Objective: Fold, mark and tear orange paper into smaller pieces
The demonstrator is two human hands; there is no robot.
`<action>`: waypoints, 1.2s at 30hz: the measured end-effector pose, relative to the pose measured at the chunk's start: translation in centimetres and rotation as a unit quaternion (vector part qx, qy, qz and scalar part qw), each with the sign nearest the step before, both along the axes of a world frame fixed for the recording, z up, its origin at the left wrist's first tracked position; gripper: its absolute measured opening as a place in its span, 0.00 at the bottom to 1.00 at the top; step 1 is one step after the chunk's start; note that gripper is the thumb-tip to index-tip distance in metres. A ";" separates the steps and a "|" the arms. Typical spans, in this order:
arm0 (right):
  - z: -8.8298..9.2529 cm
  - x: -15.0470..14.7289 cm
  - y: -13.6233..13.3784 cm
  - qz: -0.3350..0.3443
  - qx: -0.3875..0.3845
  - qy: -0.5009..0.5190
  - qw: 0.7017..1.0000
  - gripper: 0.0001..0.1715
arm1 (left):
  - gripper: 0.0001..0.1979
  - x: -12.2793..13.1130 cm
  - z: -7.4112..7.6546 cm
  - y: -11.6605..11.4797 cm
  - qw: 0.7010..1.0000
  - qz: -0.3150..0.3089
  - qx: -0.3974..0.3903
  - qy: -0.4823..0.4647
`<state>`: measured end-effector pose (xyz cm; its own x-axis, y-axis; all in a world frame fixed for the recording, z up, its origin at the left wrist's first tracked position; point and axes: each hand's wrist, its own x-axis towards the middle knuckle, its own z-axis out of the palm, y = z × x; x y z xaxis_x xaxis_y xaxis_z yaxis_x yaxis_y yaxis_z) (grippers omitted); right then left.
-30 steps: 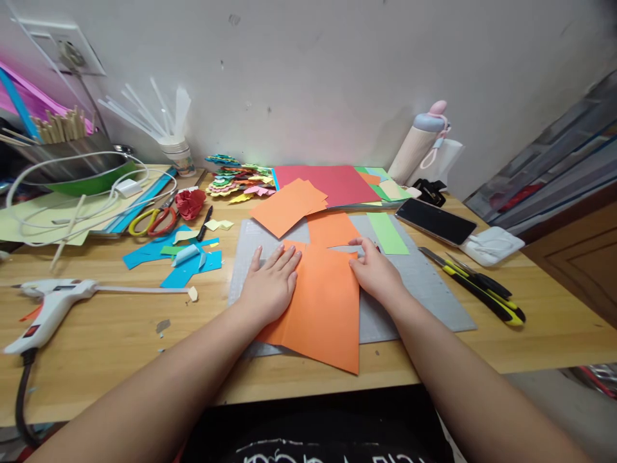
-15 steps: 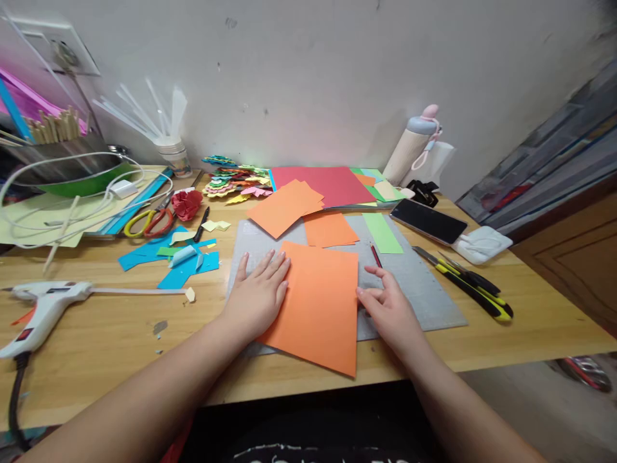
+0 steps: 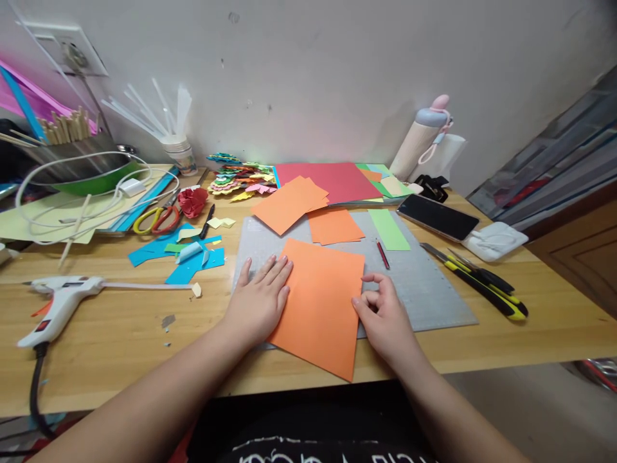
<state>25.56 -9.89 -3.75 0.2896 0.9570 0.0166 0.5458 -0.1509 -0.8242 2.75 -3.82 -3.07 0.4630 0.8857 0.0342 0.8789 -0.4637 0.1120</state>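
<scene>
A large orange sheet of paper (image 3: 321, 308) lies turned slightly askew on the grey cutting mat (image 3: 429, 302), its lower corner reaching past the mat's front edge. My left hand (image 3: 258, 299) is open and flat, its fingertips resting on the sheet's left edge. At the right edge, my right hand (image 3: 385, 315) has curled fingers, with the thumb over the paper and the index finger bent at its border. Behind the sheet are a smaller orange piece (image 3: 335, 226) and several stacked orange pieces (image 3: 289, 204). A short red-and-black pencil (image 3: 382, 254) and a light green strip (image 3: 389, 230) lie on the mat.
On the left lie a hot glue gun (image 3: 62, 299), blue paper scraps (image 3: 195, 265) and scissors (image 3: 157, 220). To the right are a yellow-black utility knife (image 3: 482, 286), a phone (image 3: 438, 217) and a white case (image 3: 496, 242). A bottle (image 3: 419, 141) stands by the wall.
The orange sheet has turned slightly, its lower corner shifting left. My right thumb has moved onto its right edge and the index finger has curled in. My left hand stays on the sheet.
</scene>
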 end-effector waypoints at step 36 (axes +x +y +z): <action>1.3 -2.8 -6.0 0.071 -0.194 0.341 0.917 0.22 | 0.24 -1.8 0.1 -1.8 0.998 -0.059 -0.010 -0.009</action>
